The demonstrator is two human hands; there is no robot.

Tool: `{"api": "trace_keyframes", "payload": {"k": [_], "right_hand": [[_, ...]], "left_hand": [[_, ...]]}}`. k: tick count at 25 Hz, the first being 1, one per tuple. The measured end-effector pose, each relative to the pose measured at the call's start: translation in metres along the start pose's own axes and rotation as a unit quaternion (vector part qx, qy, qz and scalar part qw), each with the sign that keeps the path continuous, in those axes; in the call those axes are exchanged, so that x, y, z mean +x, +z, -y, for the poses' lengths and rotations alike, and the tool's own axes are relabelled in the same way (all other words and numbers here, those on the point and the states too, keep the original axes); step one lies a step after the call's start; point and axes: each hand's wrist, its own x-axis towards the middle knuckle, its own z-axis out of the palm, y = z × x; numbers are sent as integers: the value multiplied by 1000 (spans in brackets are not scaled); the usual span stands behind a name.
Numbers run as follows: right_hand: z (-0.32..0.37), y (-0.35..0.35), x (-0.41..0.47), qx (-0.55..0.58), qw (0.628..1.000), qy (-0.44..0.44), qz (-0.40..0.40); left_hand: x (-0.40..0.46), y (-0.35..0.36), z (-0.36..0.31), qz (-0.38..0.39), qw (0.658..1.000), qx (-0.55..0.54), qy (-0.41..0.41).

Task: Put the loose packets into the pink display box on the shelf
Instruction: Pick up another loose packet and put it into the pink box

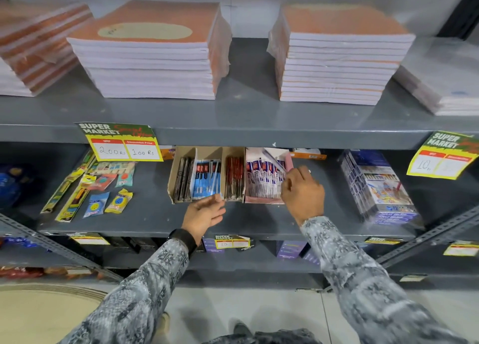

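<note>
The pink box (269,200) sits at the middle of the frame on the grey shelf (155,219), touching the right side of a brown cardboard box (181,159); it is packed with upright purple-and-white packets (261,177); the right hand (302,190) is at the pink box's right front corner, fingers curled onto the packets, pinching one blurred packet (274,160) that slants up out of the box toward the upper left; the left hand (204,212) hovers in front of the cardboard box, palm turned right, fingers spread loose and holding nothing; a dark watch (184,238) is on that wrist; both sleeves are grey patterned; stacks of orange-covered notebooks (153,50) fill the shelf above; a yellow price tag (121,146) hangs from its edge at the upper left.
</note>
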Motion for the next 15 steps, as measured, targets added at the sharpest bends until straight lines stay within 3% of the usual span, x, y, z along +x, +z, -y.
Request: {"api": "trace_keyframes", "payload": {"k": [2, 4, 5, 7, 9, 11, 13, 15], "right_hand": [[8, 14, 18, -29, 986, 36, 157], [14, 26, 18, -12, 958, 38, 285], [15, 29, 13, 1, 956, 39, 292], [7, 24, -2, 17, 972, 85, 218], [-18, 18, -16, 23, 964, 215, 152], [-46, 13, -28, 5, 925, 344, 161], [-66, 13, -36, -26, 895, 387, 220], [-71, 15, -40, -26, 891, 392, 229]], "left_hand": [[1, -5, 15, -15, 994, 105, 34], [0, -12, 30, -29, 962, 261, 79], [0, -15, 35, -33, 932, 344, 110], [2, -20, 42, -29, 848, 500, 173], [4, -19, 48, 22, 775, 604, 183], [8, -17, 58, 73, 703, 690, 157], [10, -17, 67, 79, 660, 732, 149], [11, -19, 77, 72, 644, 744, 160]]}}
